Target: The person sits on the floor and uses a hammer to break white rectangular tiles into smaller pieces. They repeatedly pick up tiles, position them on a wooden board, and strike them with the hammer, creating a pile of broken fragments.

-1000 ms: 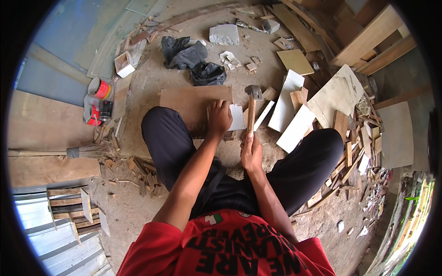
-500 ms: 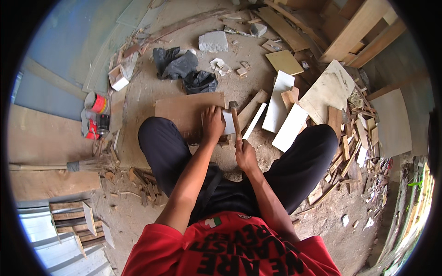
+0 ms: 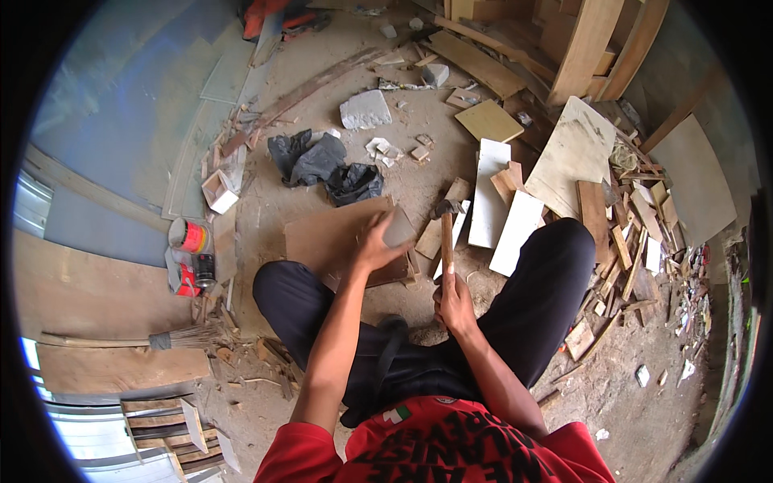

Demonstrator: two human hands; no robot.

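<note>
My right hand (image 3: pixel 455 304) is wrapped round the wooden handle of a hammer (image 3: pixel 448 245), which stands nearly upright with its dark metal head at the top. My left hand (image 3: pixel 374 246) grips a small flat grey panel piece (image 3: pixel 398 228), tilted and slightly blurred, above the right part of a brown board (image 3: pixel 318 245). That board lies on the ground between my knees. The hammer head is to the right of the piece and apart from it.
White panels (image 3: pixel 489 193) and wood scraps (image 3: pixel 636 233) lie to the right. Black plastic bags (image 3: pixel 322 165) and a pale stone block (image 3: pixel 365 109) are ahead. Paint cans (image 3: pixel 190 237) stand at the left, with a stick broom (image 3: pixel 173 338) nearer me.
My left hand has lifted and tilted the panel piece off the brown board. The hammer has moved right, away from the piece. My view has shifted a little.
</note>
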